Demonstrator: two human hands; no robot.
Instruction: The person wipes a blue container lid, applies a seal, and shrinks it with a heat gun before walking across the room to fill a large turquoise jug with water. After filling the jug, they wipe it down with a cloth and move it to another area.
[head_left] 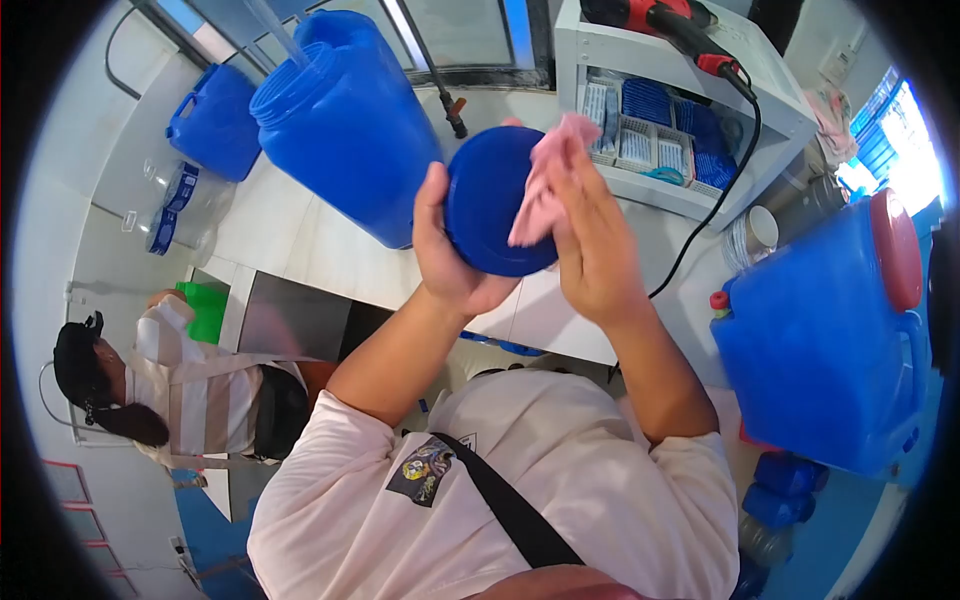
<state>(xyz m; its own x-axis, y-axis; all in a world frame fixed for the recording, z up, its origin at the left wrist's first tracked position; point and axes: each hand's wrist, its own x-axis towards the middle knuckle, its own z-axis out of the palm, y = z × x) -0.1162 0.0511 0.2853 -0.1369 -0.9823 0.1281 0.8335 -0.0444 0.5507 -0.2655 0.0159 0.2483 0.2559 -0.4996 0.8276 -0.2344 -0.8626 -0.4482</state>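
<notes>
My left hand (450, 255) grips a round blue lid (487, 200) by its edge, thumb on the left rim. A crumpled pink cloth (550, 185) lies against the lid's right part, pressed there by my right hand (597, 235), whose fingers are held together over it. Just behind the lid, to the left, stands a large blue jug (345, 130) with its round mouth uncovered and a clear tube reaching into the opening.
A white shelf (640, 195) with small packets and a red-black tool (660, 25) is at the back right. Another blue container (820, 330) with a red lid stands right. Clear bottles (175, 205) are left; a person (200, 380) works at the far left.
</notes>
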